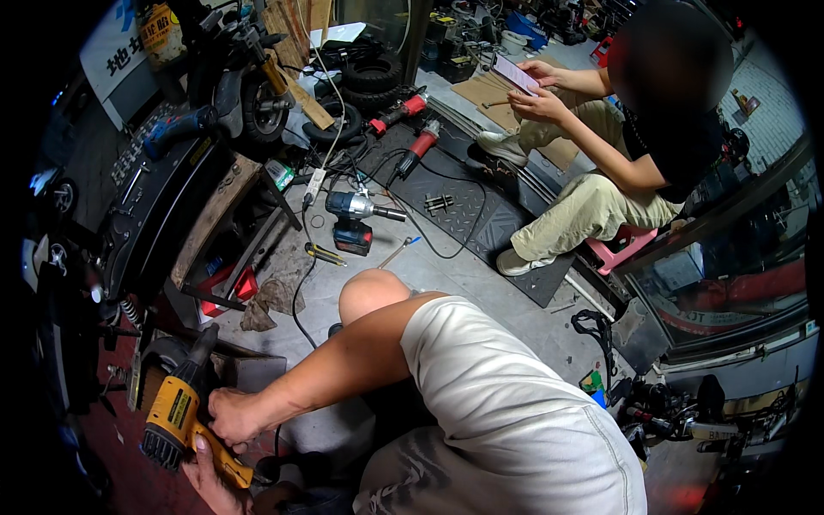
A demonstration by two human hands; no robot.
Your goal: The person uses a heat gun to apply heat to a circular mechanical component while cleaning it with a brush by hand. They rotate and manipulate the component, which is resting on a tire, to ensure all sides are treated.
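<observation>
Heat gun [176, 408]: yellow and black, at the lower left of my head view, nozzle pointing up and away from the wearer, handle running toward the lower edge.
Left hand [210, 482]: closed on the lower handle, thumb laid along its side; I cannot see the other fingers.
Right hand [233, 418]: fingers curled in, close beside the handle; I cannot tell whether it grips the tool or anything else.
Grey box-shaped object [260, 375]: near the nozzle; I cannot confirm that it is a container.
Red tray [246, 285]: under the wooden bench [221, 206], partly hidden by a bench leg; contents not made out.
Yellow container [163, 36]: upper left, walls opaque to me, contents unseen.
Blue tub [532, 36]: far side, among clutter; I find its contents too small to identify.
Cordless impact wrench [352, 206]: lying on the floor, battery pack attached.
Phone [515, 75]: held by a co-worker [669, 146] on a pink stool [622, 249]; screen unreadable, co-worker's head blurred.
Picture rim: black, cutting off the outer clutter; I lose the left forearm at the lower edge.
</observation>
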